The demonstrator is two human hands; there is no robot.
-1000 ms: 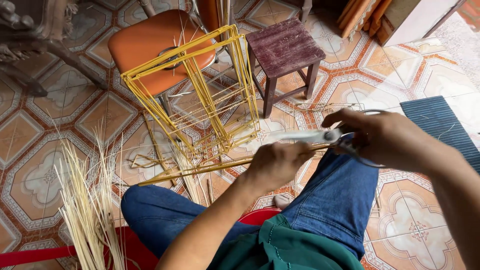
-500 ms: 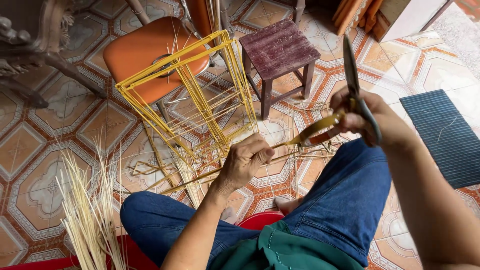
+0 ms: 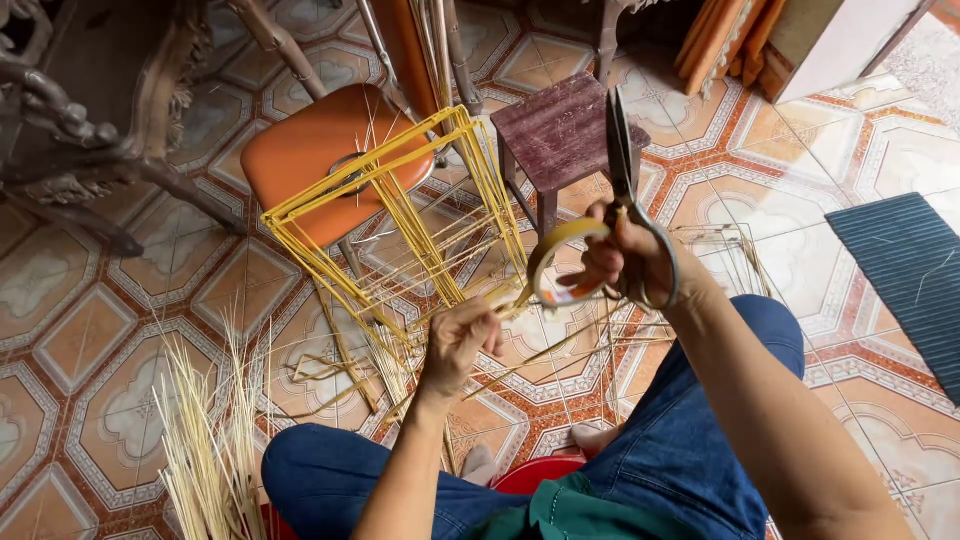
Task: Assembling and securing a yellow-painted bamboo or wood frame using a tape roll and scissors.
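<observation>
A: Left to right pls. What is at the far left?

B: A bundle of pale bamboo splints [image 3: 205,450] stands by the left knee, on the tiled floor [image 3: 90,310]. Above it, an orange chair seat [image 3: 315,160], and the yellow bamboo frame [image 3: 400,215] leans on it.

A: And the left hand?

B: Left hand [image 3: 458,345] is in front of the frame, fingers closed around the low end of a yellow bamboo strip [image 3: 560,250]. Grip is tight, a pinch.

A: What changed vs. half a sec ago?

B: Before, the strip was almost straight between both hands. Now it is bent into a loop, and the scissors [image 3: 622,190] went from tilted to nearly upright, blades pointing up and closed. So I judge the strip is being curved to shape, not cut, at this moment.

A: Right hand?

B: Right hand [image 3: 635,265] is closed on the scissor handles and also holds the top end of the loop w/ the fingers. Behind it is a small dark wooden stool [image 3: 555,130]; far right a dark ribbed mat [image 3: 900,270].
</observation>
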